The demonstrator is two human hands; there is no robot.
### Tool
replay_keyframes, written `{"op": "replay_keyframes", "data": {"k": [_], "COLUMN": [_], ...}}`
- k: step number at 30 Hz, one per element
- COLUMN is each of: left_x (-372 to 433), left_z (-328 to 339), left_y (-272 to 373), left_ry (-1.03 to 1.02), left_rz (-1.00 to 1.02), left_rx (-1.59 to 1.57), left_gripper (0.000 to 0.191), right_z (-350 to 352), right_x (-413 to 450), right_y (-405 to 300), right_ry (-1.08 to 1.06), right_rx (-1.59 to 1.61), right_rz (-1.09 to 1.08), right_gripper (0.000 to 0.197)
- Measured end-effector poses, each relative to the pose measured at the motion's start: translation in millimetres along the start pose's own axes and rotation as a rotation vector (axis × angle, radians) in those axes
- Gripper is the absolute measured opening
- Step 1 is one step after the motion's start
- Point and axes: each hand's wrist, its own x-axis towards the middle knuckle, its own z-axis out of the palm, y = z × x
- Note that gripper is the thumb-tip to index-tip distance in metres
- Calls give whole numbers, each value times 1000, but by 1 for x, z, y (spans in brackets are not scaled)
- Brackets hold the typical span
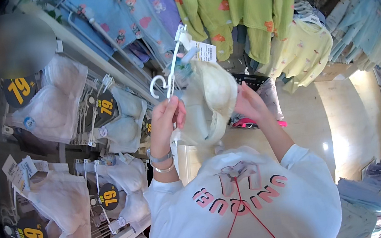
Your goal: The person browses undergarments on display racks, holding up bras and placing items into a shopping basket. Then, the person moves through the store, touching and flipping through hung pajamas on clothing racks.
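Observation:
My left hand (168, 115) grips a white plastic hanger (173, 65) near its hook, and the hanger stands tilted with its clip end upward. From it hangs a cream bra (215, 86), its moulded cups facing to the right. A white paper tag (204, 51) with a printed code dangles at the top beside the clip. My right hand (250, 103) is at the outer right side of the cup, fingers partly hidden behind it. Whether those fingers pinch the fabric or only touch it, I cannot tell.
To the left, several pale bras (61, 100) hang on a rack with round dark price signs (109, 196). Green printed pyjamas (229, 2) hang ahead, with a yellow top (300, 46) beside them. A black basket (250, 79) is beyond my right hand. Folded clothes (370, 196) lie at lower right.

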Motion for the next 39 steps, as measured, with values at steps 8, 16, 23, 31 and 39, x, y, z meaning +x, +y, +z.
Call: {"op": "replay_keyframes", "data": {"k": [8, 16, 23, 31, 39], "left_x": [19, 9, -28, -42, -37], "left_z": [73, 69, 87, 109, 120], "left_y": [11, -24, -49, -56, -65], "left_ry": [-187, -180, -128, -114, -173], "left_rz": [-104, -236, -292, -246, -263], "left_rx": [-361, -633, -422, -264, -236], "left_gripper": [34, 27, 30, 32, 32], "right_z": [-56, -58, -27, 7, 10], "right_x": [-50, -130, -180, -214, -223], "right_y": [74, 56, 43, 37, 38], "right_ry": [-47, -44, 105, 296, 388], "right_rx": [130, 201, 96, 29, -185], "right_rz": [52, -82, -243, -307, -472], "right_gripper": [54, 67, 56, 56, 50]}}
